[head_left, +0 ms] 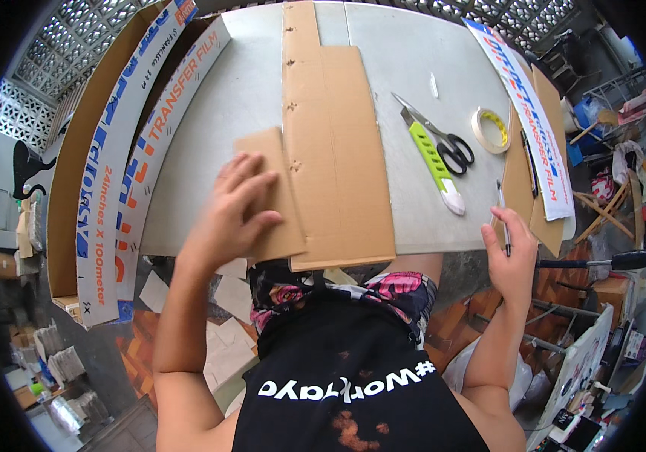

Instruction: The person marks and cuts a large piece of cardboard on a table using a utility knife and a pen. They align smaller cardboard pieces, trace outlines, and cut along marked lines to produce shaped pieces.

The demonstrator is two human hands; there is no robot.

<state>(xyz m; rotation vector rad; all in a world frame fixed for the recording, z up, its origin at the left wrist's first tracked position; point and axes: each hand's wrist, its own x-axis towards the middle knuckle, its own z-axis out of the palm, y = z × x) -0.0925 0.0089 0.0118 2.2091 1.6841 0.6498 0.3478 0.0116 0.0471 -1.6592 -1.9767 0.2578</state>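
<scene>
My left hand [244, 203] rests with fingers apart on a narrow cardboard strip [278, 188], which lies along the left side of a long, stepped cardboard sheet [338, 166] with dark marks along its left edge. My right hand [511, 237] grips a slim pen [501, 197] near the table's front right. Between the sheet and that hand lie a green-and-white cutter [432, 166], black-handled scissors [455, 154] and a roll of pale tape [490, 129]. A small white piece [434, 85] lies above the scissors.
Long printed cardboard boxes [97, 211] stand along the left of the pale table [421, 38]. Printed and brown cardboard pieces [545, 173] lie at its right. Paper sheets [225, 339] are on the floor. A cluttered rack [587, 369] stands at the lower right.
</scene>
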